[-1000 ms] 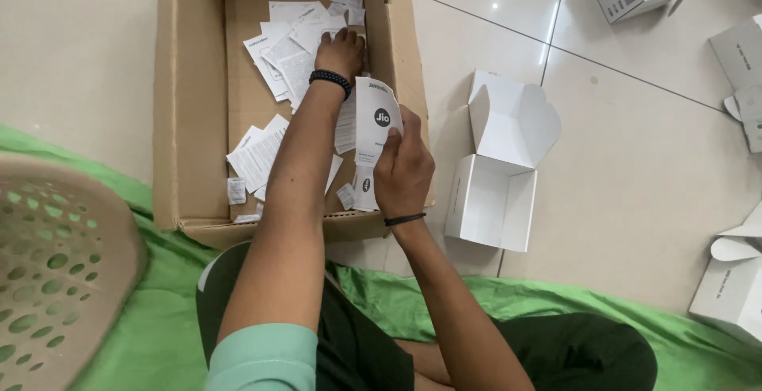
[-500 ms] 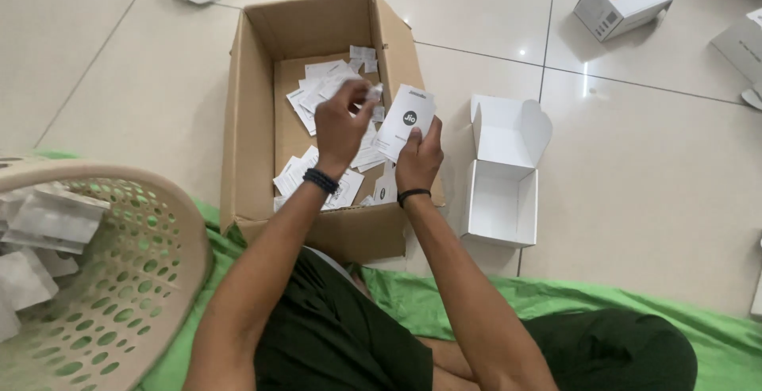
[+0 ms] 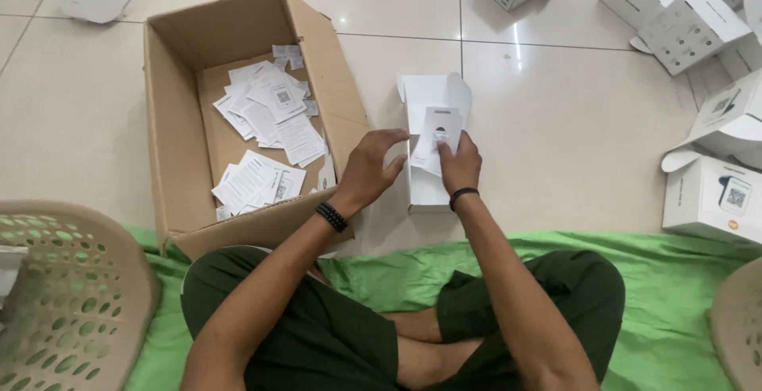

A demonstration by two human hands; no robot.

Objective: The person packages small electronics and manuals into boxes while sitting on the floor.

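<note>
Right hand grasping white leaflet over open white box; left hand released, at 9 o'clock

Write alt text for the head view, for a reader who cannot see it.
A seated person's right hand holds a small white leaflet over an open white carton on the tiled floor, the left hand open beside it. To the left stands a cardboard box scattered with more leaflets.
</note>
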